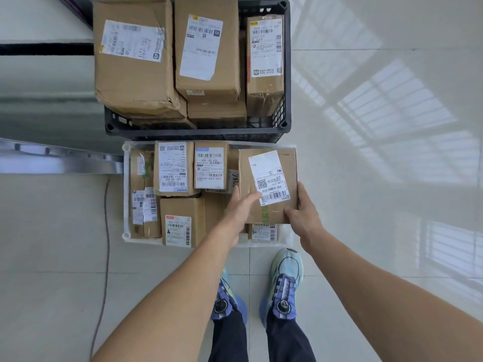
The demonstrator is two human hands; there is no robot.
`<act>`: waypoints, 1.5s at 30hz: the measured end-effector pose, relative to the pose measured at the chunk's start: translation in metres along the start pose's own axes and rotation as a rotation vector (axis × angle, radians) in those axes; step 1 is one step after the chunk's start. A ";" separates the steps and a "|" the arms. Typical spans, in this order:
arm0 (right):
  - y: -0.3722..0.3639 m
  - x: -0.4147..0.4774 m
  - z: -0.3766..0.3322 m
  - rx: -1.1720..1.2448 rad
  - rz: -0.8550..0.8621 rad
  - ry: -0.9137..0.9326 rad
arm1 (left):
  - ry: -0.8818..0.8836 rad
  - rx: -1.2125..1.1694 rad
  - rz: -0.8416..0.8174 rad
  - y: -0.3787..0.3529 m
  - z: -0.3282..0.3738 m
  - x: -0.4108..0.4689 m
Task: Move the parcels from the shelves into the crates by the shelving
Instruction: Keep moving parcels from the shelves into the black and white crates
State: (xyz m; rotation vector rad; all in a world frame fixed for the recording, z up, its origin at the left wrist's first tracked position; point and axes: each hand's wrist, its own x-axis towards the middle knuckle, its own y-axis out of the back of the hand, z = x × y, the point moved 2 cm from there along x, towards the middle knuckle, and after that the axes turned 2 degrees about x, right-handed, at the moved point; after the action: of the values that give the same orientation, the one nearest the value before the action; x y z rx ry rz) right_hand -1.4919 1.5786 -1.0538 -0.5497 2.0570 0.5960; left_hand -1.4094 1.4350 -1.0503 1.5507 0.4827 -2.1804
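A flat cardboard parcel [271, 176] with a white label lies over the right end of the white crate [126, 194]. My left hand [241, 207] grips its near left edge, and my right hand [303, 210] grips its near right corner. Several smaller labelled parcels fill the white crate beside and under it. Beyond it stands a black crate [286, 74] holding three large parcels, the biggest [133, 82] at the left.
A metal shelf edge [60, 158] juts in from the left beside the crates. A thin red cable [105, 257] runs along the tiled floor at the left. My two feet in blue shoes [285, 286] stand just before the white crate. Glossy floor lies to the right.
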 end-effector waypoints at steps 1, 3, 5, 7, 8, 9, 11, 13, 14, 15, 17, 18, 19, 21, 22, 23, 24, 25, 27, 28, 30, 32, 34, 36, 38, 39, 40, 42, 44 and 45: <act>0.000 0.002 0.001 -0.003 0.001 -0.011 | -0.002 -0.003 0.001 -0.001 -0.001 0.003; -0.002 0.006 0.003 -0.003 -0.002 -0.020 | -0.015 0.002 0.029 0.000 -0.001 0.007; -0.006 0.008 0.001 0.007 -0.006 -0.005 | -0.024 -0.013 0.060 0.004 -0.002 0.012; -0.010 0.010 0.000 0.016 -0.010 0.003 | -0.039 -0.026 0.077 0.008 -0.003 0.017; -0.011 0.012 0.000 0.017 -0.007 0.002 | -0.051 -0.026 0.085 0.009 -0.003 0.018; -0.012 0.013 0.001 0.013 0.002 -0.002 | -0.060 -0.027 0.092 0.009 -0.003 0.018; -0.014 0.016 0.003 -0.021 0.018 0.000 | -0.073 -0.028 0.112 0.009 -0.003 0.019; -0.016 0.018 0.003 -0.053 0.032 -0.003 | -0.071 -0.023 0.119 0.009 -0.005 0.019; -0.018 0.019 0.002 -0.064 0.040 -0.012 | -0.072 -0.028 0.120 0.010 -0.006 0.019; -0.019 0.020 0.001 -0.081 0.044 -0.016 | -0.072 -0.034 0.120 0.011 -0.008 0.020; -0.020 0.021 -0.002 -0.154 0.046 -0.003 | -0.068 -0.044 0.111 0.011 -0.008 0.021; -0.019 0.023 -0.004 -0.191 0.044 0.004 | -0.066 -0.049 0.105 0.011 -0.008 0.021; -0.018 0.026 -0.005 -0.218 0.043 0.012 | -0.064 -0.053 0.100 0.010 -0.006 0.021; -0.013 0.029 -0.008 -0.253 0.038 0.019 | -0.052 -0.056 0.087 0.007 -0.003 0.021; -0.011 0.030 -0.010 -0.258 0.037 0.014 | -0.045 -0.051 0.081 0.006 -0.001 0.022; -0.009 0.031 -0.011 -0.251 0.037 0.006 | -0.042 -0.049 0.070 0.004 0.001 0.022; -0.008 0.032 -0.011 -0.239 0.045 -0.010 | -0.043 -0.053 0.058 0.003 0.002 0.023; -0.008 0.033 -0.012 -0.221 0.054 -0.020 | -0.049 -0.056 0.046 0.002 0.003 0.024; -0.008 0.034 -0.012 -0.194 0.059 -0.037 | -0.056 -0.049 0.042 0.001 0.004 0.023; -0.008 0.036 -0.012 -0.188 0.054 -0.039 | -0.059 -0.037 0.042 0.001 0.004 0.021; -0.007 0.034 -0.016 -0.196 0.049 -0.038 | -0.066 -0.005 0.050 0.001 0.003 0.018; -0.007 0.029 -0.020 -0.217 0.045 -0.031 | -0.081 0.039 0.069 0.000 0.003 0.013; -0.005 0.019 -0.028 -0.232 0.041 -0.013 | -0.102 0.075 0.078 0.000 0.005 0.005; -0.004 0.009 -0.033 -0.224 0.047 -0.007 | -0.115 0.112 0.074 -0.001 0.008 -0.006; -0.003 -0.002 -0.036 -0.240 0.053 0.008 | -0.127 0.159 0.067 -0.001 0.011 -0.021; -0.003 -0.010 -0.040 -0.257 0.055 0.022 | -0.137 0.184 0.065 0.001 0.013 -0.030; -0.003 -0.018 -0.045 -0.275 0.051 0.027 | -0.146 0.210 0.061 0.003 0.014 -0.038; -0.004 -0.039 -0.061 -0.304 0.038 0.048 | -0.154 0.277 0.045 0.012 0.021 -0.060; -0.005 -0.064 -0.083 -0.347 0.030 0.068 | -0.168 0.369 0.041 0.023 0.034 -0.087; -0.006 -0.076 -0.096 -0.376 0.023 0.085 | -0.186 0.417 0.044 0.029 0.044 -0.102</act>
State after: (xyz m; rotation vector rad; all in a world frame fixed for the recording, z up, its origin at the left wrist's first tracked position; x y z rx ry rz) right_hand -1.5117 1.5283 -0.9440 -0.7797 2.0416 0.9990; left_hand -1.4002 1.4016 -0.9412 1.5113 -0.0720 -2.4704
